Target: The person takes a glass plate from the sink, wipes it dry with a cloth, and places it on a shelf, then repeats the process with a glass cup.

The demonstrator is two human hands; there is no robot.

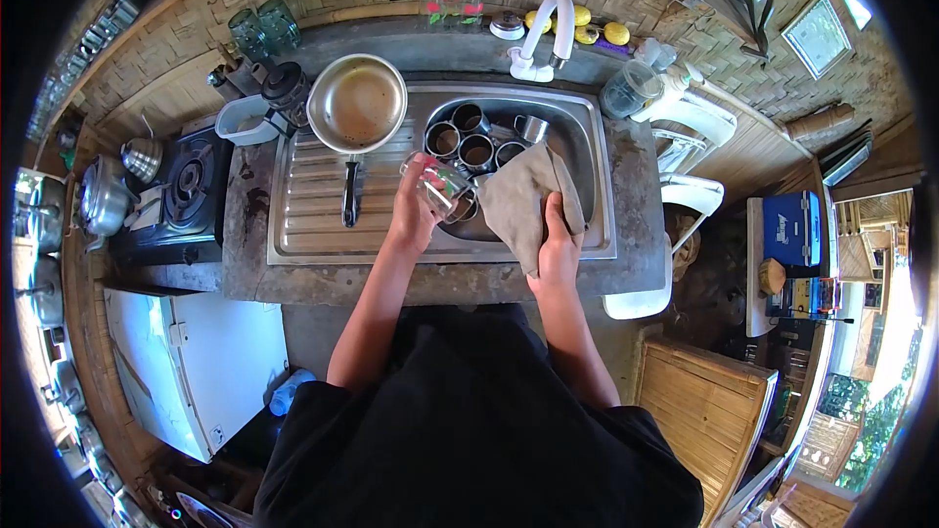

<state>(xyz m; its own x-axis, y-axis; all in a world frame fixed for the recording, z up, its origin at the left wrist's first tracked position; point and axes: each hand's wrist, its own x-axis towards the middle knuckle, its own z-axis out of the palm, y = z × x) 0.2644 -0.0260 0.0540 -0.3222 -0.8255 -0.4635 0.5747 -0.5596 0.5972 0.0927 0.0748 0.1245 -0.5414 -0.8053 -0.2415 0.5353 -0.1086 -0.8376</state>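
Observation:
My left hand (419, 212) is closed around a clear drinking glass (442, 190) with a red and green pattern, tilted over the sink's left side. A grey-brown cloth (525, 198) hangs from my right hand (557, 252), pinched between thumb and fingers. Behind the glass and cloth, several metal mugs (476, 151) with dark insides stand in the sink basin (590, 186). The cloth covers part of the basin. To the left, a steel frying pan (358, 103) with a black handle lies on the ribbed drainboard (313, 225).
A white faucet (558, 24) rises behind the basin. Two patterned glasses (453, 6) and several yellow fruits (614, 34) sit on the back ledge. A black gas stove (192, 186) and kettle (105, 198) are at left, white chairs (693, 198) at right.

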